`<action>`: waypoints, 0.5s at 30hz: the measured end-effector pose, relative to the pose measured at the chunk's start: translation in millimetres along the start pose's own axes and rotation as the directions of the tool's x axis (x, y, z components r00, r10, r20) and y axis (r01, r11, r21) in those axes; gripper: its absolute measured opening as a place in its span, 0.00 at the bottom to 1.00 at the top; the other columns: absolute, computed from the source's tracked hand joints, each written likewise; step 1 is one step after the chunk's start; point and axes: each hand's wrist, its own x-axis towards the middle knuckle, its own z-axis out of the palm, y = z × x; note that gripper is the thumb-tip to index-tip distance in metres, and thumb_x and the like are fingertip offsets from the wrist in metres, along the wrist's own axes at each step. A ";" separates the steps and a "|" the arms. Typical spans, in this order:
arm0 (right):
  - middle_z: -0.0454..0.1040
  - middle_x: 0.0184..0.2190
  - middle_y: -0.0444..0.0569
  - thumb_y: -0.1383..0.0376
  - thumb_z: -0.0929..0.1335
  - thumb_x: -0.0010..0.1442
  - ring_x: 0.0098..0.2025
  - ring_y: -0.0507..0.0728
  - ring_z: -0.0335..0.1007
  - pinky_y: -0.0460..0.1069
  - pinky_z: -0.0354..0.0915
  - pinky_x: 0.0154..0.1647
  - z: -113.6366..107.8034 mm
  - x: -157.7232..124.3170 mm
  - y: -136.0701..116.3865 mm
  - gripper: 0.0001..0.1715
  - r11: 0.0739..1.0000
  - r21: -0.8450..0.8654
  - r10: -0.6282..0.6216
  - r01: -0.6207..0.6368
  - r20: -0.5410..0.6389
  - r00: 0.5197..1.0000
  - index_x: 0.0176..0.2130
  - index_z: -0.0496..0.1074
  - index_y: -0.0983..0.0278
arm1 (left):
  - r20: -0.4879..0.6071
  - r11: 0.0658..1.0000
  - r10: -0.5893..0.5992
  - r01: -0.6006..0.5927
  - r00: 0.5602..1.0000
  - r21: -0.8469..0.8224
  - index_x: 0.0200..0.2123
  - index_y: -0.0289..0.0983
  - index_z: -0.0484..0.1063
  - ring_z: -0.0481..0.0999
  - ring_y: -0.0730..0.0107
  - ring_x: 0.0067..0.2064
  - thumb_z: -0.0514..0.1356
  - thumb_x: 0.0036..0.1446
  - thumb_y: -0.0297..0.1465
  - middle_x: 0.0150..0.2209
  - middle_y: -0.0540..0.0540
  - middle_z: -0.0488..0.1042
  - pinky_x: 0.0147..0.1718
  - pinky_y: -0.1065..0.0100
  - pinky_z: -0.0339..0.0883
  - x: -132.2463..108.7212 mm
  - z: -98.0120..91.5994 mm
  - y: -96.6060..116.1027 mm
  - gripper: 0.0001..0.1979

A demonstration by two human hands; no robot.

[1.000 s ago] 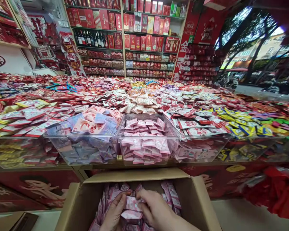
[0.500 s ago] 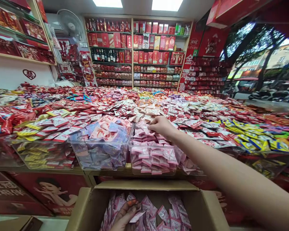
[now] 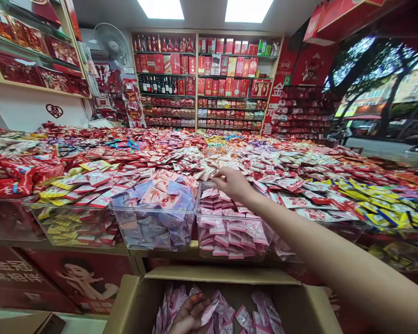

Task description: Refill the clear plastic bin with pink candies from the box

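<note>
My right hand (image 3: 232, 185) hovers over a clear plastic bin (image 3: 230, 216) filled with small pink candy packets (image 3: 230, 232). Its fingers are loosely bent and slightly apart, with no packet visible between them. Below, inside an open cardboard box (image 3: 223, 274), my left hand (image 3: 190, 313) is palm up with a pink candy packet (image 3: 209, 313) against its thumb and fingers. More pink packets (image 3: 263, 311) lie in the box around that hand. The lower part of my left hand is cut off by the frame.
Left of the pink bin stands a clear bin of lilac and pink packets (image 3: 156, 222). Yellow-and-blue packets (image 3: 376, 204) lie to the right. Heaped sweets (image 3: 160, 144) spread behind. Shelves (image 3: 197, 83) line the back wall, and a fan (image 3: 112, 44) stands at left.
The view has shifted slightly, so the scene sits lower and further right. The pale packet at my right fingertips no longer shows there. My left hand stays in the box with its packet.
</note>
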 end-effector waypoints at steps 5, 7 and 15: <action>0.69 0.31 0.46 0.65 0.59 0.56 0.34 0.51 0.63 0.45 0.59 0.36 -15.9 -103.7 -30.5 0.10 0.953 0.105 -0.293 0.285 0.067 0.954 0.36 0.67 0.63 | 0.119 1.000 0.030 -0.031 0.992 0.005 0.36 0.37 0.70 0.66 0.60 0.49 0.58 0.35 0.17 0.42 0.43 0.72 0.47 0.63 0.56 -18.9 27.1 8.1 0.20; 0.69 0.30 0.47 0.67 0.58 0.57 0.33 0.51 0.63 0.44 0.60 0.35 2.8 -154.8 -25.4 0.11 0.951 0.149 -0.306 0.272 0.308 0.901 0.38 0.67 0.63 | 0.159 0.997 0.057 -0.066 0.986 0.051 0.38 0.38 0.67 0.66 0.62 0.48 0.58 0.39 0.17 0.43 0.44 0.72 0.46 0.65 0.56 -23.2 37.2 8.2 0.20; 0.70 0.37 0.52 0.69 0.58 0.56 0.39 0.55 0.62 0.50 0.59 0.41 99.0 -242.5 39.1 0.13 0.998 0.005 -0.064 0.069 0.429 0.901 0.41 0.67 0.66 | 0.139 0.981 -0.024 -0.004 0.990 0.195 0.41 0.39 0.66 0.70 0.67 0.44 0.59 0.44 0.21 0.43 0.46 0.71 0.41 0.70 0.62 -26.6 43.7 -3.3 0.18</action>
